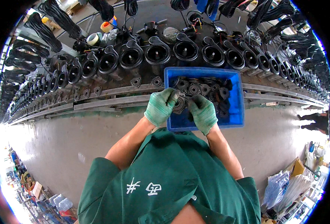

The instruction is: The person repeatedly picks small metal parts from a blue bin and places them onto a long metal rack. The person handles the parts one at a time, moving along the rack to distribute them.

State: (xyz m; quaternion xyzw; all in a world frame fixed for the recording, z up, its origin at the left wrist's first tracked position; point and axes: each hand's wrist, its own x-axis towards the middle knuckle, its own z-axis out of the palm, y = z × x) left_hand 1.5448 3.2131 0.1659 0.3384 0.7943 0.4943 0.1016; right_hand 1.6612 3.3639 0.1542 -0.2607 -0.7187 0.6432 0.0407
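Note:
Over the near left part of a blue plastic bin (242,108), my two hands come together in green-dusted work gloves. Between them is a dark round flange-like part (179,106) with a ringed centre. My left hand (160,107) pinches it at its upper left edge, thumb and fingers closed. On its right side, my right hand (203,112) has its fingers curled in at the part's edge; the fingertips are partly hidden. Several similar dark flange parts (194,89) lie heaped in the bin beneath and beyond my hands.
Beyond the bin runs a long row of black round housings (157,54) with upright shafts. Loose flanges (136,81) sit along the metal rail (112,101) before them. Coiled black cables (43,31) hang above. Tape rolls (93,39) lie on the bench. Bagged items (277,188) stand at lower right.

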